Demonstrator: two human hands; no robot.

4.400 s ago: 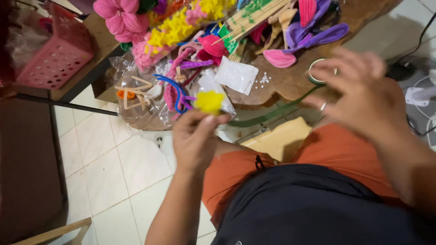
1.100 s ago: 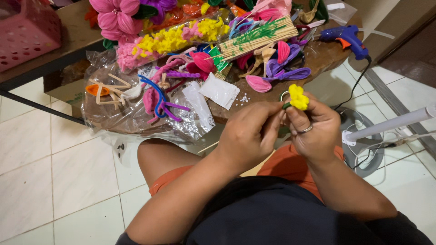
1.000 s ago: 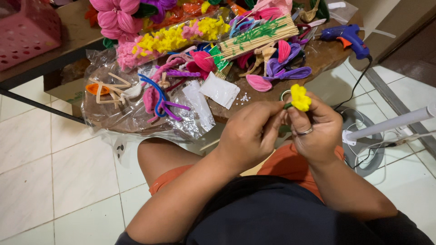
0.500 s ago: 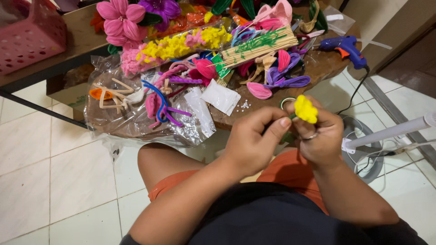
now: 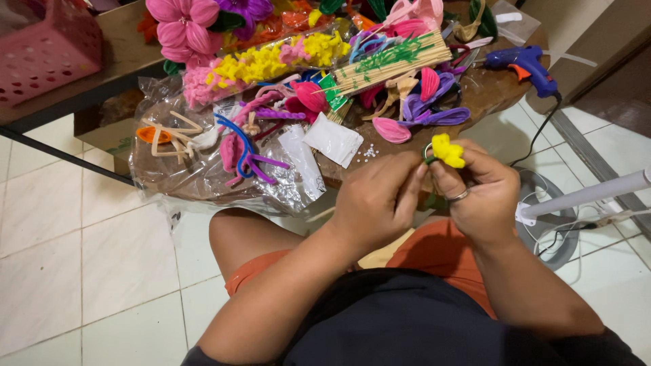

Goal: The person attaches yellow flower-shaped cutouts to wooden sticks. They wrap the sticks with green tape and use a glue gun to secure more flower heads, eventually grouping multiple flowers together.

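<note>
Hands meet over the lap, just in front of the table [image 5: 502, 95] edge. The right hand [image 5: 485, 193] is closed around a small yellow flower [image 5: 449, 150], which sticks up above its thumb and forefinger; a ring shows on one finger. The left hand [image 5: 376, 200] is curled too, its fingertips pinched right beside the flower at a green stem [image 5: 428, 154], so both hands touch the same piece; how much of the stem the left fingers actually grip cannot be made out. The flower sits between the hands and the table, near a pink petal [image 5: 391, 129] and purple pipe cleaners [image 5: 434, 112] lying on the brown top. Farther back on the table lie a bundle of wooden skewers [image 5: 393, 64] tipped with green, a row of yellow flowers [image 5: 271, 61] in clear wrap, and a big pink flower [image 5: 183, 27]. A white packet [image 5: 332, 139] rests by the near edge. A blue glue gun [image 5: 522, 64] lies at the right end, its black cord running down to the tiled floor [image 5: 88, 257]. Crinkled clear plastic [image 5: 203, 169] on the left holds blue and pink pipe cleaners and tan sticks. A pink basket [image 5: 44, 51] stands on a bench at far left. The person wears orange shorts [image 5: 441, 251] and a dark shirt.
</note>
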